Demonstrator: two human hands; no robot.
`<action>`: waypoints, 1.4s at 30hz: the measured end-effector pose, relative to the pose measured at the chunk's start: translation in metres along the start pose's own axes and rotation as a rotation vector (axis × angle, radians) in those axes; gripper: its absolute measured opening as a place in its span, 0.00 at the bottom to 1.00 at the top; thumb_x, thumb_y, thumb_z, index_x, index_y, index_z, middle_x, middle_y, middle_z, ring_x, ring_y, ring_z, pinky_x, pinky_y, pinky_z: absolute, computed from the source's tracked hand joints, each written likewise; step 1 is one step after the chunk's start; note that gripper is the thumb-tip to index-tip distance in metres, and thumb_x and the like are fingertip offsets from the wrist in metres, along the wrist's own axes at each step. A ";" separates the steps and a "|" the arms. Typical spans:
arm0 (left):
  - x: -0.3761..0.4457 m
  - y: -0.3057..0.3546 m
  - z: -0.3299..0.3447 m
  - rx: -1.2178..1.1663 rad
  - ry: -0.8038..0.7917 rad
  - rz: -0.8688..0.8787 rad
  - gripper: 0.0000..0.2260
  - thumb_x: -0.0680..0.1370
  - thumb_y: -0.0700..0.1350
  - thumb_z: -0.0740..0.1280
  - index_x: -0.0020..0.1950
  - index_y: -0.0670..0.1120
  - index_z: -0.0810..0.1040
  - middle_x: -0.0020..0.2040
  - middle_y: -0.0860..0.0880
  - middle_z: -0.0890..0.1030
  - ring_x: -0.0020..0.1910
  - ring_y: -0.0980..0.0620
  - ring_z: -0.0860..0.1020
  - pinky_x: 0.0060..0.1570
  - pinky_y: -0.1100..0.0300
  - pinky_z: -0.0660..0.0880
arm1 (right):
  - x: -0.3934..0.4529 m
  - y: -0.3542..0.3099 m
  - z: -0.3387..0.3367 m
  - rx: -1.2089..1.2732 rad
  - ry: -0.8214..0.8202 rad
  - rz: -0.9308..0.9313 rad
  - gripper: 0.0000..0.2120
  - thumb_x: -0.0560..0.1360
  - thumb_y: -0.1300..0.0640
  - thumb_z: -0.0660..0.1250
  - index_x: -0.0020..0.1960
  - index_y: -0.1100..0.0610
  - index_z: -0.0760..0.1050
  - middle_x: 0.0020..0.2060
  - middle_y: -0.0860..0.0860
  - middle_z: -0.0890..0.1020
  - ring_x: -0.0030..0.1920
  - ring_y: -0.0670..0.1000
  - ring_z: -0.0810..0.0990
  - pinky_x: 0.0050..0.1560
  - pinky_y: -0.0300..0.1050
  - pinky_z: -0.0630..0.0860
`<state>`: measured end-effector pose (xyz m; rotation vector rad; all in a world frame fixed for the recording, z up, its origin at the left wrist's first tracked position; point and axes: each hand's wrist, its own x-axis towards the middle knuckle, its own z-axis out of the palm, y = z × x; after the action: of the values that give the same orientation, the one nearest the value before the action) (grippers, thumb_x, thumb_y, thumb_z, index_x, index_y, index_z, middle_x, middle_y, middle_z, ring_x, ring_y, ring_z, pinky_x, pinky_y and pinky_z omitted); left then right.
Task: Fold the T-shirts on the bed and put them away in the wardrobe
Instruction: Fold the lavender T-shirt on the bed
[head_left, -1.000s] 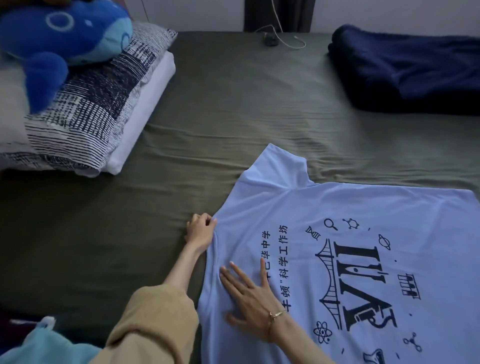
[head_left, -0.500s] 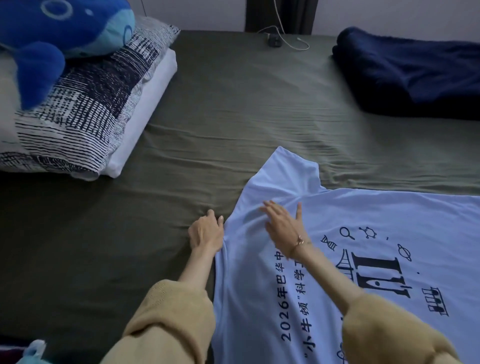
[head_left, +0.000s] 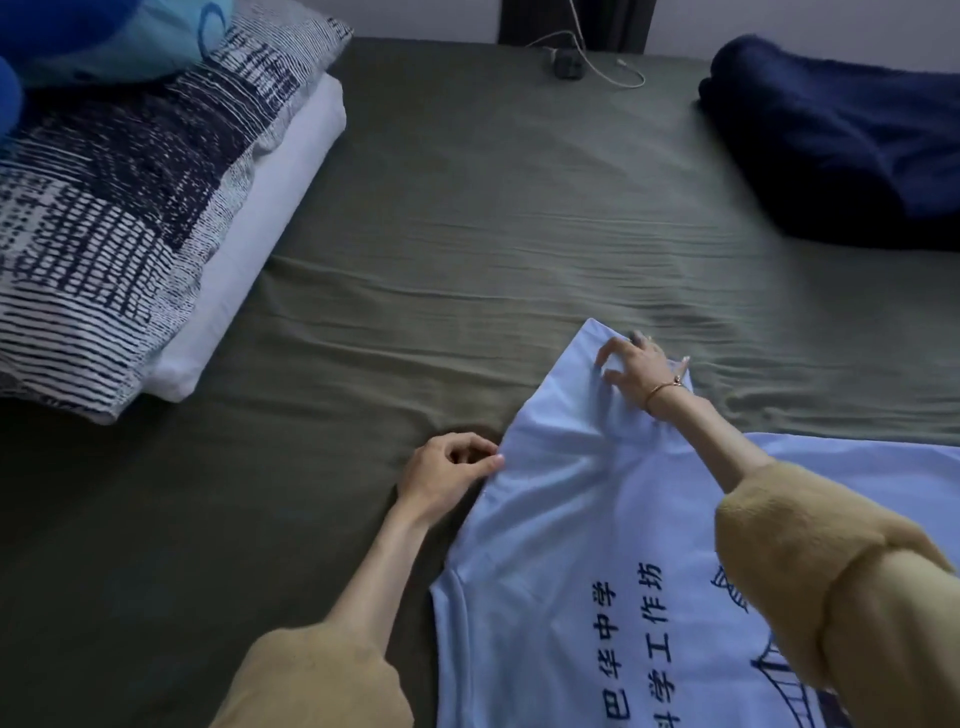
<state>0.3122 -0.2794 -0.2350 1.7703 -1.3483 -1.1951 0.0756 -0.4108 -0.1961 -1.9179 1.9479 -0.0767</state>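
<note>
A light blue T-shirt (head_left: 561, 545) with dark printed characters and a drawing lies spread flat on the olive bed sheet (head_left: 467, 218), at the lower right of the head view. My left hand (head_left: 449, 475) pinches the shirt's left edge at the shoulder, fingers curled. My right hand (head_left: 641, 371) reaches farther up and grips the cloth of the sleeve near its far end, bunching it slightly. A thin bracelet sits on my right wrist. No wardrobe is in view.
Two stacked pillows (head_left: 130, 208), one patterned and one white, lie at the left with a blue plush toy (head_left: 78, 41) on top. A folded navy blanket (head_left: 841, 140) sits at the back right. A charger with its white cable (head_left: 587, 62) lies at the far edge.
My right hand has slid from the shirt's chest up to the sleeve and now grips it. My left hand has stayed pinching the shoulder edge. The view has moved closer.
</note>
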 end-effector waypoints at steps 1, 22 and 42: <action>0.003 -0.002 0.000 -0.020 0.004 -0.007 0.14 0.61 0.62 0.72 0.39 0.56 0.83 0.28 0.56 0.73 0.32 0.56 0.71 0.39 0.59 0.69 | 0.009 0.000 0.000 0.046 0.020 -0.019 0.08 0.76 0.58 0.63 0.54 0.52 0.75 0.62 0.56 0.70 0.69 0.55 0.65 0.69 0.69 0.49; 0.007 -0.001 -0.001 -0.181 -0.009 -0.090 0.13 0.58 0.61 0.75 0.36 0.55 0.85 0.31 0.52 0.80 0.34 0.57 0.75 0.42 0.57 0.70 | 0.062 -0.003 0.009 0.118 0.152 -0.056 0.06 0.80 0.60 0.53 0.52 0.63 0.65 0.56 0.64 0.72 0.57 0.62 0.71 0.46 0.48 0.63; -0.068 0.018 -0.014 -0.380 0.212 -0.213 0.06 0.79 0.38 0.64 0.42 0.44 0.76 0.35 0.48 0.74 0.33 0.56 0.70 0.28 0.76 0.68 | -0.133 -0.004 0.054 -0.122 0.283 -0.607 0.13 0.65 0.62 0.69 0.49 0.54 0.75 0.50 0.50 0.78 0.50 0.52 0.78 0.51 0.45 0.63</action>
<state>0.3123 -0.2209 -0.1941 1.7307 -0.7668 -1.2385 0.0938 -0.2687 -0.2119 -2.6382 1.4755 -0.4274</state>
